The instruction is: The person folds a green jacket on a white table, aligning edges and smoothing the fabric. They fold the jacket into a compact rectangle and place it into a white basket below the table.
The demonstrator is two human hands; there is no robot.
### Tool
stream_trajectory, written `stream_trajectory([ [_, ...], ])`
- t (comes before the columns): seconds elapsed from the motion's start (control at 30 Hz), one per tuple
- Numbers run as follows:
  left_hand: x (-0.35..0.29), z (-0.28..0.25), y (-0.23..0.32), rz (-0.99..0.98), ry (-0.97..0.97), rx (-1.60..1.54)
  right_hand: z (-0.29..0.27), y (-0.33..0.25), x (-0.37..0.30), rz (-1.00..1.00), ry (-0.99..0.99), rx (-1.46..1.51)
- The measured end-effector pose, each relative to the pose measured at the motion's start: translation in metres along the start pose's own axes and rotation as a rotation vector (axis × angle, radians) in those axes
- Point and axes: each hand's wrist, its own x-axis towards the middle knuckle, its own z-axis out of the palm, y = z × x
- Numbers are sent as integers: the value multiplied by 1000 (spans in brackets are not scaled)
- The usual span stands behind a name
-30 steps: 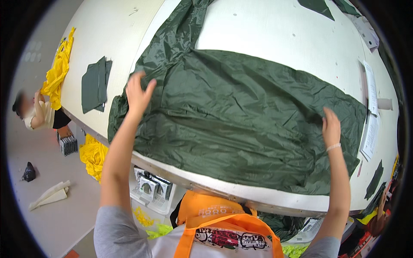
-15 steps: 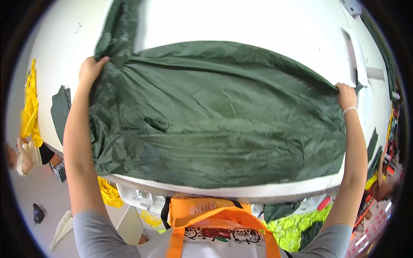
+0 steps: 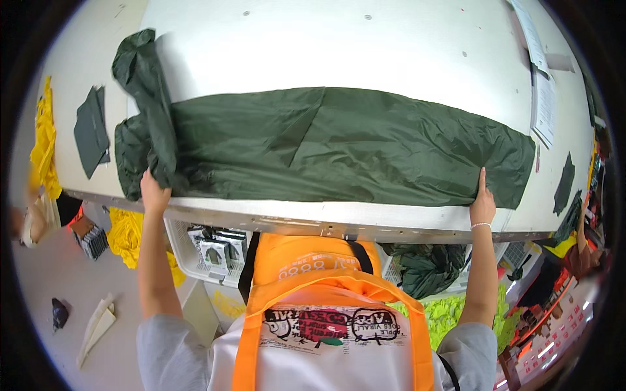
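The green fabric point(image 3: 378, 146) lies as a long, seemingly doubled band along the six-o'clock edge of the tabletop point(image 3: 365, 45); its narrow length point(image 3: 145, 81) juts toward ten o'clock, untucked. At nine o'clock, the left hand point(image 3: 155, 194) grips fabric; the right hand point(image 3: 482, 207), three o'clock, points its forefinger, grip unclear.

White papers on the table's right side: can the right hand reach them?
Probably yes: the right hand touches the green cloth, and nothing tall seems to stand between it and the white papers on the table.
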Motion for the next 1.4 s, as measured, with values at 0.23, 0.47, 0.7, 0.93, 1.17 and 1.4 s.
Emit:
stream_trajectory([
  [0.23,-39,17,-13,32,-122,-38,-41,14,21,49,-669,-39],
  [0.47,-45,15,-14,-31,-147,-9,-181,-250,54,-760,241,724],
  [0.7,-36,-7,10,43,-112,62,-187,-455,1,-669,67,337],
  [0.93,-43,-4,14,23,-112,39,-137,-338,-4,-616,77,243],
  [1.17,-41,-2,6,74,-209,56,-195,-339,24,-559,-392,-35],
  [1.4,-40,-17,-3,66,-297,-137,-361,-628,106,-1006,377,469],
])
